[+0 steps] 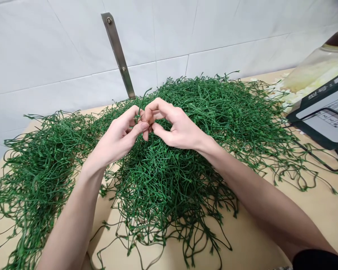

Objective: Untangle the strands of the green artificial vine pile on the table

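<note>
A big heap of thin green stems covers most of the wooden table. Both hands meet above the middle of the heap. My left hand pinches a thin green stem between thumb and fingertips. My right hand is curled, its thumb and forefinger pinched on the same stem where the two hands touch. The stem piece between the fingertips is mostly hidden by them.
A second mass of green stems lies at the left. A slanted metal bracket is fixed to the white tiled wall. At the right stand a dark scale with a keypad and a clear container of pale shredded food.
</note>
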`<state>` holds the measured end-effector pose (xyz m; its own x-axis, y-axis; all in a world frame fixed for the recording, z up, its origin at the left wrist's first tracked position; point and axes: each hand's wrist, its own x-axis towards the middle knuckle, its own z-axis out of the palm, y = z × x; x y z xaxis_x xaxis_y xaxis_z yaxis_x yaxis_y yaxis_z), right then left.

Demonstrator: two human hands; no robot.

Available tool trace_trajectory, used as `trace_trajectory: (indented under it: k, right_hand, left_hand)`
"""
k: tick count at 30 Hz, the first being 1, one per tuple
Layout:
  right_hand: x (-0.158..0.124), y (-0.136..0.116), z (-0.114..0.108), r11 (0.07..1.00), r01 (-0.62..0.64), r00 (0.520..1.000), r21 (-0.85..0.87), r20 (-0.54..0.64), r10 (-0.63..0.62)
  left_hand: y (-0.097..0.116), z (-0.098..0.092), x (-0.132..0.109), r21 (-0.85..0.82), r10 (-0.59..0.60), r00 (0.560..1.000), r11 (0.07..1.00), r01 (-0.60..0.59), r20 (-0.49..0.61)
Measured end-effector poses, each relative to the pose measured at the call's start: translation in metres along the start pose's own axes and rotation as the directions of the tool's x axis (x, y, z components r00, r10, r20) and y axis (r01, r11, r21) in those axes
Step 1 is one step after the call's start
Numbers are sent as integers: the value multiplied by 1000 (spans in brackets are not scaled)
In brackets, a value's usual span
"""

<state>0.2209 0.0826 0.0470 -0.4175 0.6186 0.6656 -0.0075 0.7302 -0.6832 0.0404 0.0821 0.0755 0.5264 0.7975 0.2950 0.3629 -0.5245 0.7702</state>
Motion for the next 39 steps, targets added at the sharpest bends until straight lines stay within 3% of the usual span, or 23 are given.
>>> trace_trajectory:
  k: [4, 6, 10, 15, 18, 23, 29, 33, 36, 39]
  right_hand:
    - [-1, 1, -10, 996, -72, 997, -56, -1, 72]
    - [-1, 2, -14, 989, -74, 997, -125, -23, 72]
    - [0, 0, -13, 960, -51, 996, -274, -88, 28]
    - [1, -5, 1, 949, -24, 996, -316, -94, -6]
    - [2, -4, 5, 982, -80, 991, -168, -115, 61]
    - [2, -4, 3, 984, -179, 984, -18, 16, 180]
    - [4, -6, 0, 984, -174, 971, -36, -173, 165]
    - [3, -12, 0, 991, -135, 971, -8, -202, 131]
    - [4, -15, -1, 986, -166, 955, -34, -255, 152]
    - [5, -13, -1, 974, -214, 951, -69, -244, 192]
  left_hand:
    - [0, -6, 2, -151, -26, 999, 988, 22, -25]
    - [0, -10, 3, -231, -41, 989, 973, 8, -139]
    - [1, -12, 4, -321, 13, 931, 937, -139, -364]
    - [10, -7, -1, -329, 86, 943, 924, -196, -321]
    - [14, -5, -4, -317, 103, 951, 927, -198, -292]
    - [11, -6, -4, -285, 169, 944, 925, -251, -284]
    - [6, -10, 0, -83, 156, 932, 978, -193, -328]
    - [2, -9, -1, -42, 39, 949, 998, -55, -313]
    - [2, -7, -2, -29, -10, 913, 1000, -2, -408]
    - [4, -4, -3, -55, 20, 874, 997, -53, -485]
